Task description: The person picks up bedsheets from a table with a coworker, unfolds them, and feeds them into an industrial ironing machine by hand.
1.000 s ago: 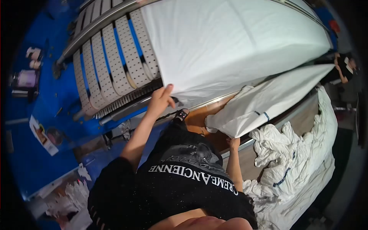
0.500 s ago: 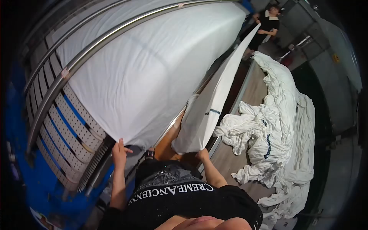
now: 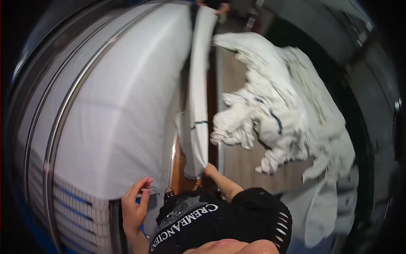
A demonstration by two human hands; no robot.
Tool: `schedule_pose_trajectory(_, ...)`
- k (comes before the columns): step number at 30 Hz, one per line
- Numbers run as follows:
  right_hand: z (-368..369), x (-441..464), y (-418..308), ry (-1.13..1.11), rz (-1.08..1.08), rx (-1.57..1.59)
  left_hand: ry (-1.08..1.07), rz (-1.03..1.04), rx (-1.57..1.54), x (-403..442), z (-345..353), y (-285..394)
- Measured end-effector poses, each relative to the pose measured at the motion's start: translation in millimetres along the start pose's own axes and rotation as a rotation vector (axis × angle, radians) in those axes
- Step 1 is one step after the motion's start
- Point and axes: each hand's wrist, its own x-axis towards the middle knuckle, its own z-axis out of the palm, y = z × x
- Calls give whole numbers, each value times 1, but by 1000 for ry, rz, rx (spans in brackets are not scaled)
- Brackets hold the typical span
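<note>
At the near edge of the machine, my left hand (image 3: 136,205) is open, its fingers apart and slightly curled. Just beyond it lies a wide white sheet (image 3: 122,114) spread over the machine's belts. My right hand (image 3: 209,170) is closed on the near corner of a second white cloth (image 3: 199,97), which has a dark stripe. That cloth is stretched long and narrow down the gap, and a co-worker's hands (image 3: 222,8) are at its far end.
Metal rails (image 3: 69,101) curve over the sheet at left. Perforated belts (image 3: 82,216) show at lower left. A heap of crumpled white linen (image 3: 275,101) lies on a wooden surface (image 3: 241,169) at right. An orange-brown floor (image 3: 178,165) shows in the gap.
The view has turned right toward the gap and heap. My left hand has come off the sheet's corner. My right hand still holds the second cloth, which now looks narrower and straighter.
</note>
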Motion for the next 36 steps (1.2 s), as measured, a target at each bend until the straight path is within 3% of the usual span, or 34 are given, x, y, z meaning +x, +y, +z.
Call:
schedule_pose_trajectory(2, -14, 2, -23, 136, 226, 122, -124, 202, -9, 18, 7, 18)
schedule_pose_trajectory(4, -39, -6, -47, 129, 353, 156, -287, 267, -51, 39, 27, 18)
schedule_pose_trajectory(6, -69, -25, -65, 168, 298, 331, -441, 65, -198, 66, 59, -3)
schedule_pose_trajectory(7, -104, -47, -86, 58, 240, 391, -470, -15, -203, 82, 78, -31)
schedule_pose_trajectory(9, -130, -71, -107, 97, -31, 428, -483, -201, -232, 109, 121, -113)
schedule_pose_trajectory(11, -142, -83, -126, 22, 15, 905, -222, -68, 217, 123, 171, -263)
schedule_pose_trajectory(14, -177, -121, -138, 46, -148, 1074, -492, -697, -257, 116, 207, -155)
schedule_pose_trajectory(16, -184, -140, -137, 87, -158, 1096, -826, -886, -957, 111, 219, -185)
schedule_pose_trajectory(19, -182, -151, -123, 180, -5, 1214, -1011, -741, -738, 124, 230, -164)
schedule_pose_trajectory(20, -182, -154, -117, 196, 4, 1223, -898, -779, -724, 135, 231, -176)
schedule_pose_trajectory(23, -178, -156, -106, 308, 46, 810, -635, -824, -816, 168, 223, -207)
schedule_pose_trajectory(27, -178, -155, -109, 348, -7, 770, -654, -838, -1046, 183, 219, -166)
schedule_pose_trajectory(30, -193, -155, -114, 237, 120, 891, -657, -788, -1262, 187, 216, -145)
schedule_pose_trajectory(32, -186, -144, -106, 276, 123, 509, -622, -762, -1271, 188, 203, -140)
schedule_pose_trajectory(33, -181, -143, -101, 269, 118, 510, -581, -736, -1289, 186, 196, -139)
schedule_pose_trajectory(34, -175, -140, -96, 243, 148, 445, -592, -698, -1245, 186, 191, -138)
schedule_pose_trajectory(36, -161, -134, -86, 211, 172, 381, -533, -600, -828, 195, 178, -150)
